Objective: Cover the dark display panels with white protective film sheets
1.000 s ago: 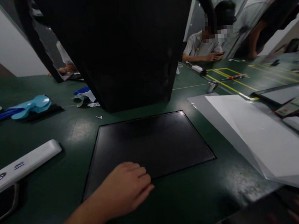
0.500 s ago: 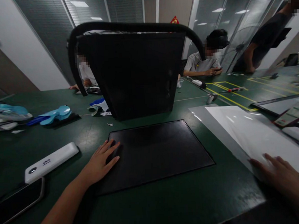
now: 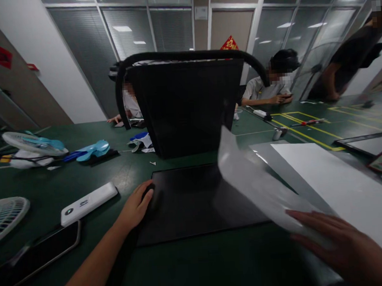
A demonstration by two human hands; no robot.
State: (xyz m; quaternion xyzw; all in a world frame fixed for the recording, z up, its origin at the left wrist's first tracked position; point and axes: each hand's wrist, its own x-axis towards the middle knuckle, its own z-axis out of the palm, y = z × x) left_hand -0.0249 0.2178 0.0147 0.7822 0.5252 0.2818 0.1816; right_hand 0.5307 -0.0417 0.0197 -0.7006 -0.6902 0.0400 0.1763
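Observation:
A flat black rectangular panel [image 3: 185, 203] lies on the green table in front of me. At its upper left edge is my left hand [image 3: 135, 209], thumb and fingers curled in close around the rim. My right hand [image 3: 336, 242] holds a translucent film sheet [image 3: 244, 170], its fingers over the near part. The film's far corner stands up and curls above the panel's right side, covering part of it. To the right, a white sheet [image 3: 336, 186] lies flat on another clear sheet.
An upright black board [image 3: 189, 108] with a black tube frame [image 3: 188, 54] stands behind the panel. At left lie a white power bank [image 3: 89, 203], a phone [image 3: 45, 251] and light-blue items [image 3: 96, 150]. People [image 3: 268, 88] sit across the table; another stands at right.
My right hand has moved left and lifted the film from the white sheet toward the panel. My left hand's spread fingers have drawn in at the panel's edge. The view has shifted.

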